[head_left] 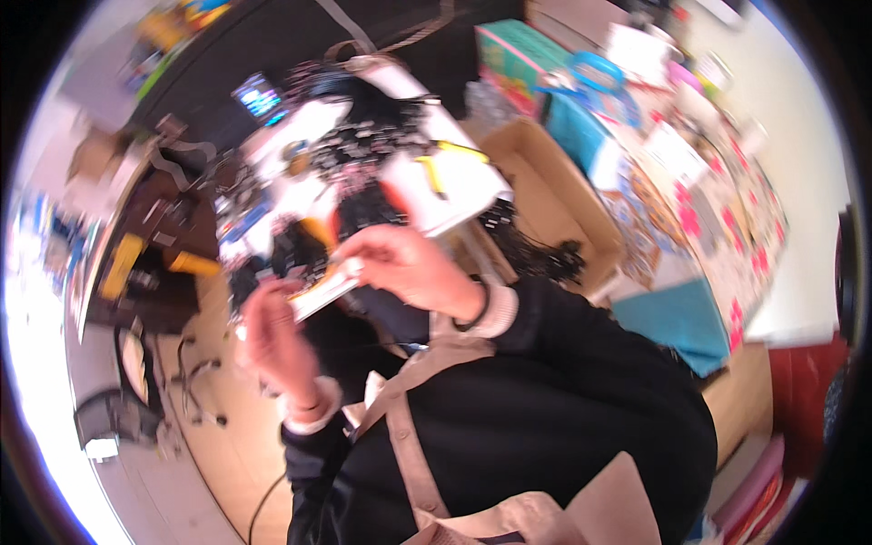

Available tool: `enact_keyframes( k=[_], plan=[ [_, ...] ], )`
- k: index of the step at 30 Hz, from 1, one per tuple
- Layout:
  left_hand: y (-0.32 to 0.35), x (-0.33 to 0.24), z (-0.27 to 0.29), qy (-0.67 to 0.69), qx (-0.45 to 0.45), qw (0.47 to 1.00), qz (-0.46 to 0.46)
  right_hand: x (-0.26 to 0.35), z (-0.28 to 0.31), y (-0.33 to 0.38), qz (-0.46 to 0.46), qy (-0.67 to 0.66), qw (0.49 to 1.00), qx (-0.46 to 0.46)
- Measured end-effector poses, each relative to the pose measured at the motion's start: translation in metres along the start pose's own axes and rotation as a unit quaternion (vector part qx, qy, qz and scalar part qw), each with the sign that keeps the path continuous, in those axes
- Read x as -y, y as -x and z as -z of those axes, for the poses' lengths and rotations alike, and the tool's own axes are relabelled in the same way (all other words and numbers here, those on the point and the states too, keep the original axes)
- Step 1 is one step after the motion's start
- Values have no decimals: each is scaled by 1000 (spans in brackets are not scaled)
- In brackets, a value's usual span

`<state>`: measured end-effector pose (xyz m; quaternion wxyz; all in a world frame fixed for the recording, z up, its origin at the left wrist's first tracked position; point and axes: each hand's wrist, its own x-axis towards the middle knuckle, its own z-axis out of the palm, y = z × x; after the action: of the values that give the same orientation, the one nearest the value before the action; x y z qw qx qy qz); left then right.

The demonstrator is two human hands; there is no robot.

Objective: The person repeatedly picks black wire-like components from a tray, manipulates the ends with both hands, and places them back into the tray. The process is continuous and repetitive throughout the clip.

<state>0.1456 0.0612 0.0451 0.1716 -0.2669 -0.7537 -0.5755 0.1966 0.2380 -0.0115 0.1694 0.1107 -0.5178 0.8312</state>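
- Black top [563,400] nearest the camera, with a beige strap [413,445] down its front.
- Right hand [409,268]: fingertips drawn close together by the near edge of the white table [470,188]; blur hides whether they hold anything.
- Left hand [277,341]: blurred, near that same edge; its grip cannot be told.
- Black strands [371,206]: on the table, just beyond the right hand.
- Open brown box [545,195]: right of the table.

left hand [280,345]: blurred, near white table [413,186] | right hand [409,268]: fingers bent, near black pieces [368,207] on table
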Motion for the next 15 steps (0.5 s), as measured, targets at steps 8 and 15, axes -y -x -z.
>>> enact_keyframes(
  k=[8,15],
  plan=[
    [6,21,25,157,25,986,50,19,-51,-31,-56,17,998,29],
    [2,32,49,203,27,977,64,0,-82,-47,-80,80,991,72]
  ],
)
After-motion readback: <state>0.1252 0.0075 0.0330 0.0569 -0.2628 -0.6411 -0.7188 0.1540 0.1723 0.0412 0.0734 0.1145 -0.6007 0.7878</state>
